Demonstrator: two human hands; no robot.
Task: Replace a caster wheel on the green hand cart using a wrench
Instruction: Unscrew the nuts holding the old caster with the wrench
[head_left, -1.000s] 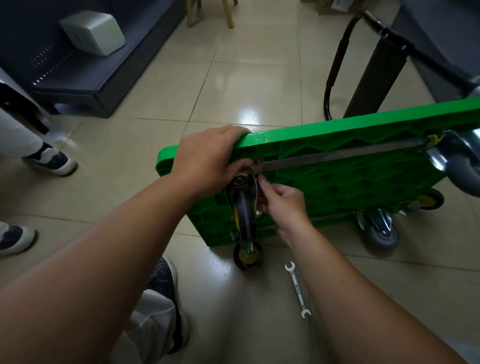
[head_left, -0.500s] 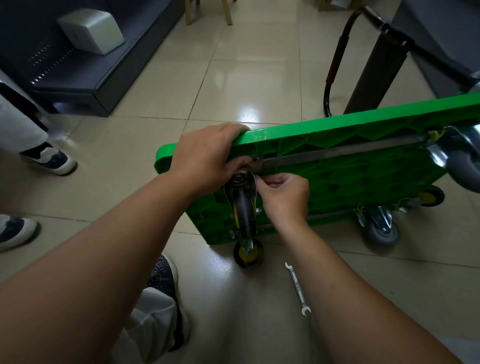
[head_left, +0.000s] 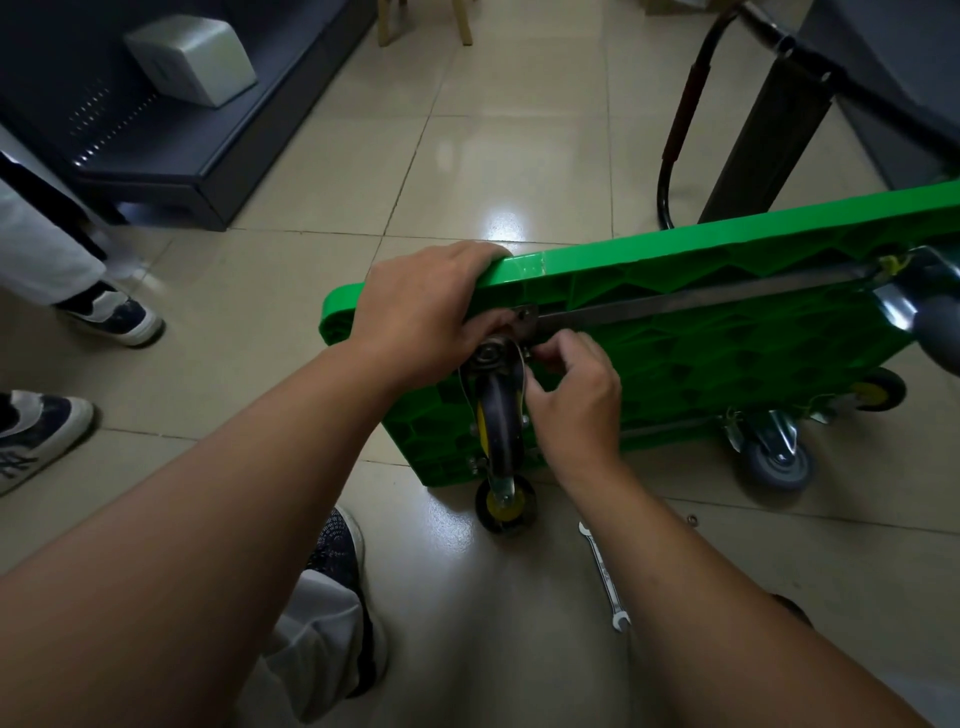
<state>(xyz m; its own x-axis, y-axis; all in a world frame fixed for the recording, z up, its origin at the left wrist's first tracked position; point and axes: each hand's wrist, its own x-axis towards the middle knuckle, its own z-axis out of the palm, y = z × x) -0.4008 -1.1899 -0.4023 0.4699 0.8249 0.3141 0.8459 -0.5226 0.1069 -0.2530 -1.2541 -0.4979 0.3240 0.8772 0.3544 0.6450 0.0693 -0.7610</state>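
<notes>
The green hand cart (head_left: 727, 332) stands on its long edge on the tiled floor, underside facing me. My left hand (head_left: 421, 317) grips its top edge at the left corner, thumb down beside the mounting plate. A dark caster wheel (head_left: 498, 415) with a yellow hub hangs from that corner. My right hand (head_left: 571, 400) has its fingertips curled and pinching at the caster's mounting plate; what they pinch is hidden. A silver open-ended wrench (head_left: 605, 577) lies on the floor below, untouched.
A second yellow-hubbed wheel (head_left: 504, 504) touches the floor under the cart. A grey caster (head_left: 779, 457) and another yellow one (head_left: 878, 389) sit at the right. My shoe (head_left: 337, 551) is near. Another person's shoes (head_left: 119, 317) stand left. A dark shelf unit (head_left: 156, 145) is at the back left.
My right hand moved up from beside the wheel to the caster's mounting plate and curled its fingers there. The left hand kept its grip on the cart edge.
</notes>
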